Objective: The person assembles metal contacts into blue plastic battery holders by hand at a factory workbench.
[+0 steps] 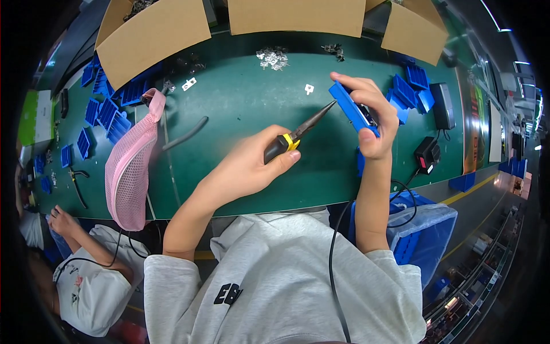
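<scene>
In the head view, the left hand is clenched around the black and yellow handles of needle-nose pliers, whose tip points up and right toward a blue plastic part. The right hand grasps that part, holding it tilted above the green surface. More blue plastic parts lie just right of it, near a black adapter. A pile of small metal pieces sits farther back, and a pink mesh bag lies to the left.
</scene>
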Demonstrator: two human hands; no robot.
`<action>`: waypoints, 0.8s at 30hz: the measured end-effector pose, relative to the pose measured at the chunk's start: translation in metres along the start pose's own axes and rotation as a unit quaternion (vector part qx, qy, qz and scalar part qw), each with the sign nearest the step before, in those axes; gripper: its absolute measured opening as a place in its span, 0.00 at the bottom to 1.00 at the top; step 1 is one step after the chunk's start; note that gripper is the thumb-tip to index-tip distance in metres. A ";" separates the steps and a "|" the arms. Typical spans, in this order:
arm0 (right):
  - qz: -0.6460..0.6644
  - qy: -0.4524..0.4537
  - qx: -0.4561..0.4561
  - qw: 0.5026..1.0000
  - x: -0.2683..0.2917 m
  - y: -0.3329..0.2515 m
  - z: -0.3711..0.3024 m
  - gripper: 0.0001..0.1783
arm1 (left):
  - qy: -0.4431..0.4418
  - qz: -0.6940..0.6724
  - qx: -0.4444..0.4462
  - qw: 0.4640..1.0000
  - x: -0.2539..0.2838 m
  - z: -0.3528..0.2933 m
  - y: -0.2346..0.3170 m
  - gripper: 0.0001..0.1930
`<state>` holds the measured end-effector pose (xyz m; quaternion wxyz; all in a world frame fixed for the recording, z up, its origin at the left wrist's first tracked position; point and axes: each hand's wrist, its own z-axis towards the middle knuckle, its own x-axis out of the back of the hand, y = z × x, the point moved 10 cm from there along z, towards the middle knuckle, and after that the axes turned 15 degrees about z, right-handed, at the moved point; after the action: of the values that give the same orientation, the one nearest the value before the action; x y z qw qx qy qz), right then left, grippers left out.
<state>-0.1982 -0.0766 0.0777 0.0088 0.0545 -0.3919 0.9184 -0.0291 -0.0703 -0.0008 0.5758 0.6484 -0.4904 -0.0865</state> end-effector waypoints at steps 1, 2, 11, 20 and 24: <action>0.000 -0.008 -0.004 1.000 -0.002 0.001 0.000 0.25 | 0.000 0.000 0.001 1.000 -0.001 0.000 -0.002 0.15; 0.000 -0.016 -0.009 1.000 -0.005 0.001 0.000 0.25 | -0.010 -0.024 0.002 1.000 -0.005 0.001 -0.006 0.15; -0.049 -0.060 -0.011 0.997 -0.010 -0.001 -0.001 0.24 | -0.050 -0.130 0.017 0.990 -0.012 0.004 -0.009 0.24; 0.015 0.037 -0.053 0.998 -0.003 0.009 -0.011 0.23 | 0.001 -0.101 0.032 0.994 -0.005 0.003 -0.006 0.21; 0.020 0.053 -0.070 0.996 -0.004 0.010 -0.013 0.22 | 0.020 -0.076 0.038 0.996 -0.001 0.003 -0.007 0.20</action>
<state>-0.1959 -0.0739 0.0610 0.0146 -0.0029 -0.4556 0.8900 -0.0279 -0.0727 -0.0080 0.5522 0.7071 -0.4307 -0.0983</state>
